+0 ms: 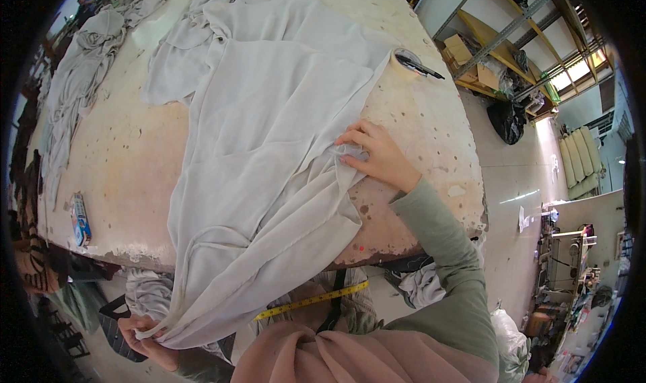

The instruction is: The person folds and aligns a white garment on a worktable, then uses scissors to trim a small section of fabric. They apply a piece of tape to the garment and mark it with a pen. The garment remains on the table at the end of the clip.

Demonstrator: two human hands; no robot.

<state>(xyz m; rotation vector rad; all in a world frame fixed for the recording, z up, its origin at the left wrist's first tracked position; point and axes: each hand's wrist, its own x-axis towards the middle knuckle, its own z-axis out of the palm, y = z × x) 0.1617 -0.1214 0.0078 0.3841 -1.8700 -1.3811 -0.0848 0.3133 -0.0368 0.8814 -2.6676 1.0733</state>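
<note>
A pale grey garment (262,93) of thin cloth lies spread over the worktable, and its near end hangs past the table's front edge. At the lower left, my left hand (140,336) pinches a corner of the hanging cloth, off the table. My right hand (378,153) grips a gathered fold at the garment's right side, above the tabletop. Between the two hands a long seam edge runs diagonally, with loose folds around it.
The worn worktable (417,201) carries a tape roll (406,58) with a black pen (425,67) by it, a small blue box (80,220) and more grey cloth (81,73). A yellow measuring tape (313,301) hangs before me. Shelving (505,40) stands at the right.
</note>
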